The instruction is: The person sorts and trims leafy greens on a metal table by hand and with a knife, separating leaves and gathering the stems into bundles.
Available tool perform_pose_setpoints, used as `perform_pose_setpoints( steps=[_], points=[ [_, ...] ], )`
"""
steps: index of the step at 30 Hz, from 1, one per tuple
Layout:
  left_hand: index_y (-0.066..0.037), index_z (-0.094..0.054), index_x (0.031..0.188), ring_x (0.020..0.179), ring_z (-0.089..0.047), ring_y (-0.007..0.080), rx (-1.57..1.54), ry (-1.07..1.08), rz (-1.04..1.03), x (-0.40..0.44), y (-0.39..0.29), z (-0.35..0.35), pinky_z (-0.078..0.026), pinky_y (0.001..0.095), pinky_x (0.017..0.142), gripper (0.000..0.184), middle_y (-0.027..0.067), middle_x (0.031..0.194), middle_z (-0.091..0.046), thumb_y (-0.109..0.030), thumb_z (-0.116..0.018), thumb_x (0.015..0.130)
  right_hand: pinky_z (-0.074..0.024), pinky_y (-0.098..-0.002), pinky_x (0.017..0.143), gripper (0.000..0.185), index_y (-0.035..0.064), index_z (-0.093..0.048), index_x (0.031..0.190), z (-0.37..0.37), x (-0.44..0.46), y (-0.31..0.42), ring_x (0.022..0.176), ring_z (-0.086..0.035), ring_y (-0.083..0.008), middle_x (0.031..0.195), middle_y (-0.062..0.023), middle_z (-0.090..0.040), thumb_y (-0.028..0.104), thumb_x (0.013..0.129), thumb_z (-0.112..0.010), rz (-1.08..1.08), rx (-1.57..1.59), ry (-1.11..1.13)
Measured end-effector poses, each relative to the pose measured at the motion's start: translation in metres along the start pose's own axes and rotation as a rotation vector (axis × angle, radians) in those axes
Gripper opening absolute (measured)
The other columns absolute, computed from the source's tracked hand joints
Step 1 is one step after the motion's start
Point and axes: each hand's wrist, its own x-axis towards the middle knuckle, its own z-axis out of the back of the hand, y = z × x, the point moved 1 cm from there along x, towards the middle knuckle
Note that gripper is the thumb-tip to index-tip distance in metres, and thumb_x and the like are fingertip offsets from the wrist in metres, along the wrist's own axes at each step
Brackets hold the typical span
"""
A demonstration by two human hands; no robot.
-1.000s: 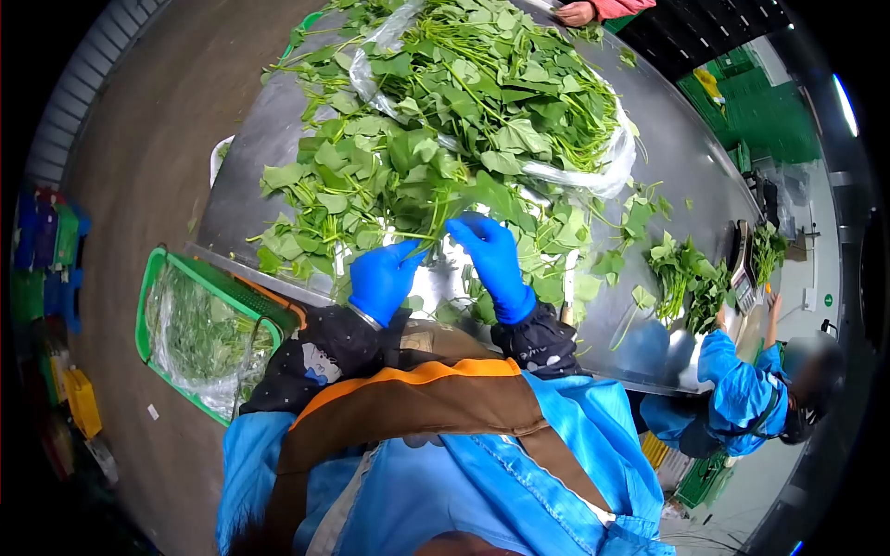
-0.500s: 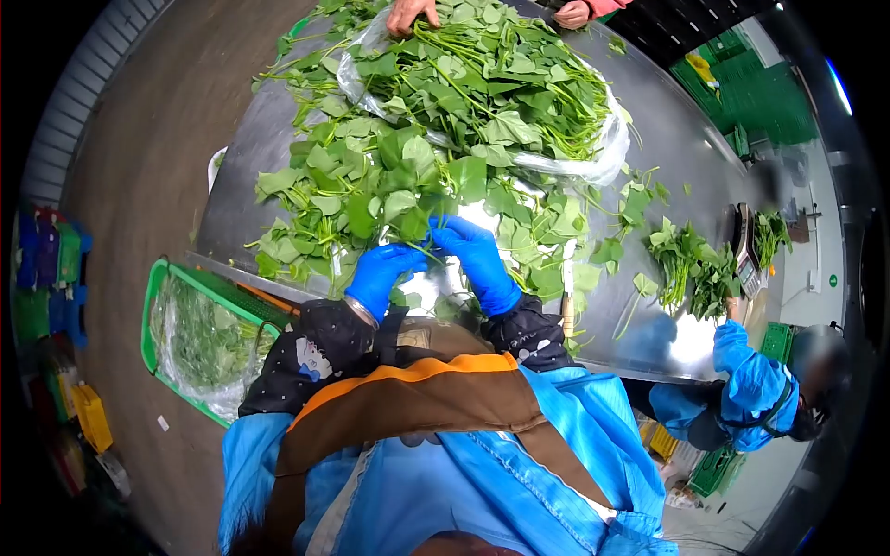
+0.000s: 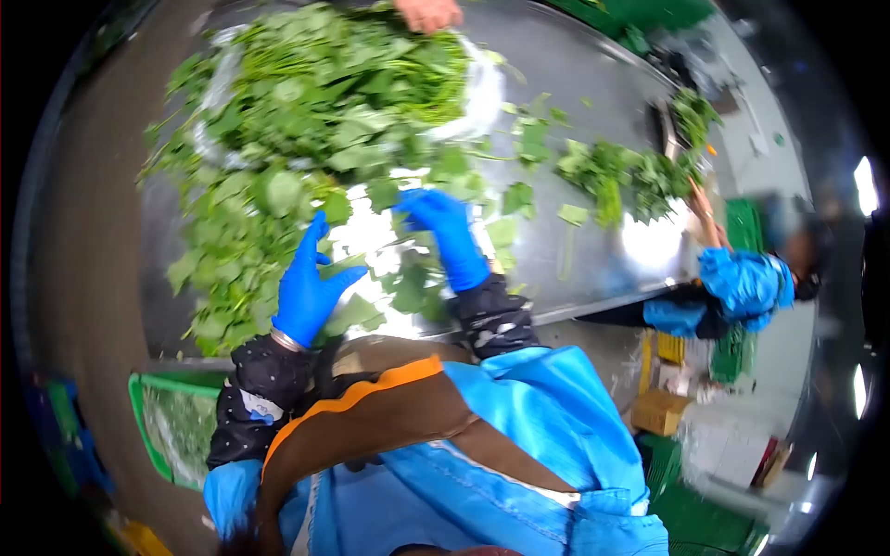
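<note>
My left hand, in a blue glove, is open above the near part of the metal table, its thumb and fingers apart with nothing between them. My right hand, also blue-gloved, hovers to the right with bent fingertips smeared by motion; whether they hold a stem is unclear. Loose leafy greens spread to the left of my hands and between them. Beyond lies a big heap of leafy stems on a clear plastic bag. A narrow pale-bladed tool lies beside my right wrist, partly hidden.
Across the heap is another person's hand. At right, a co-worker in blue reaches to bunched greens near a scale. A green crate stands below the table's left edge. Boxes lie at lower right.
My hands have come apart from the stem they were both on, and the left has opened. The view has turned, so the heap and table appear farther left.
</note>
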Motion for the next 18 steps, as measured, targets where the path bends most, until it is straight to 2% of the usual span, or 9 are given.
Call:
perform_pose_setpoints(
  steps=[1, 2, 3, 6, 10, 13, 15, 16, 18],
  points=[
    [-0.010, -0.043, 0.124, 0.064, -0.052, 0.0161, -0.090, 0.057, 0.007, 0.013, -0.013, -0.015, -0.045, 0.0286, 0.063, 0.061, 0.0088, 0.092, -0.062, -0.022, -0.070, 0.071, -0.0453, -0.0235, 0.062, 0.020, 0.0004, -0.064, 0.087, -0.005, -0.006, 0.008, 0.068, -0.056, -0.0096, 0.081, -0.0046, -0.063, 0.017, 0.080, -0.056, -0.063, 0.014, 0.010],
    [-0.005, -0.051, 0.114, 0.064, -0.059, 0.0207, -0.083, 0.222, 0.065, 0.025, 0.003, -0.037, -0.044, 0.0313, 0.058, 0.046, 0.0098, 0.076, -0.062, -0.031, -0.062, 0.077, -0.0453, -0.0227, 0.059, 0.018, -0.0006, -0.064, 0.086, -0.007, -0.008, 0.011, 0.064, -0.056, -0.0090, 0.078, -0.0052, -0.063, 0.015, 0.079, -0.058, -0.079, 0.091, -0.031],
    [-0.006, -0.060, 0.097, 0.057, -0.058, 0.0215, -0.202, 0.487, 0.139, 0.033, 0.001, -0.050, -0.044, 0.0310, 0.055, 0.026, 0.0091, 0.066, -0.060, -0.027, -0.055, 0.082, -0.0454, -0.0206, 0.056, 0.017, -0.0020, -0.064, 0.087, 0.006, -0.002, 0.011, 0.061, -0.057, -0.0092, 0.074, -0.0067, -0.063, 0.012, 0.077, -0.062, -0.064, 0.087, -0.071],
    [-0.011, -0.063, 0.086, 0.057, -0.058, 0.0247, 0.000, 0.387, -0.145, 0.026, -0.023, -0.076, -0.045, 0.0319, 0.054, 0.017, 0.0118, 0.066, -0.058, -0.020, -0.048, 0.083, -0.0468, -0.0209, 0.057, 0.018, -0.0038, -0.063, 0.088, 0.072, 0.006, 0.021, 0.060, -0.058, -0.0100, 0.071, -0.0080, -0.063, 0.007, 0.074, -0.064, 0.001, -0.073, -0.107],
    [-0.007, -0.062, 0.083, 0.059, -0.059, 0.0235, -0.109, 0.512, -0.016, 0.032, -0.026, -0.102, -0.046, 0.0312, 0.055, 0.016, 0.0112, 0.069, -0.061, -0.013, -0.047, 0.082, -0.0484, -0.0257, 0.055, 0.015, -0.0049, -0.062, 0.088, 0.175, 0.020, 0.035, 0.061, -0.060, -0.0144, 0.074, -0.0097, -0.062, 0.005, 0.078, -0.058, 0.061, -0.154, -0.281],
    [-0.005, -0.062, 0.079, 0.054, -0.056, 0.0149, -0.177, 0.590, 0.057, 0.033, -0.020, -0.111, -0.044, 0.0269, 0.054, 0.017, 0.0080, 0.068, -0.061, -0.012, -0.047, 0.082, -0.0474, -0.0254, 0.056, 0.020, -0.0010, -0.063, 0.091, 0.255, 0.025, 0.068, 0.062, -0.058, -0.0125, 0.072, -0.0051, -0.062, 0.015, 0.079, -0.062, 0.022, -0.303, -0.452],
    [-0.003, -0.062, 0.082, 0.054, -0.053, 0.0112, -0.248, 0.578, 0.129, 0.037, -0.019, -0.115, -0.042, 0.0243, 0.053, 0.018, 0.0052, 0.066, -0.060, -0.013, -0.048, 0.084, -0.0458, -0.0278, 0.056, 0.021, 0.0016, -0.064, 0.089, 0.315, 0.026, 0.081, 0.062, -0.059, -0.0140, 0.073, -0.0045, -0.064, 0.020, 0.077, -0.063, 0.130, -0.531, -0.571],
    [-0.003, -0.062, 0.083, 0.054, -0.053, 0.0109, -0.278, 0.556, 0.152, 0.038, -0.019, -0.116, -0.042, 0.0240, 0.053, 0.018, 0.0049, 0.065, -0.059, -0.014, -0.048, 0.085, -0.0462, -0.0334, 0.058, 0.025, 0.0055, -0.064, 0.089, 0.336, 0.024, 0.104, 0.065, -0.062, -0.0227, 0.075, -0.0102, -0.065, 0.026, 0.075, -0.065, 0.121, -1.039, -0.644],
    [-0.002, -0.062, 0.086, 0.055, -0.053, 0.0109, -0.289, 0.538, 0.215, 0.038, -0.016, -0.119, -0.042, 0.0241, 0.053, 0.018, 0.0055, 0.065, -0.059, -0.015, -0.050, 0.086, -0.0458, -0.0407, 0.058, 0.023, 0.0091, -0.064, 0.085, 0.353, 0.029, 0.145, 0.073, -0.059, -0.0349, 0.077, -0.0156, -0.062, 0.028, 0.073, -0.061, 0.045, -1.624, -0.668]
  ],
)
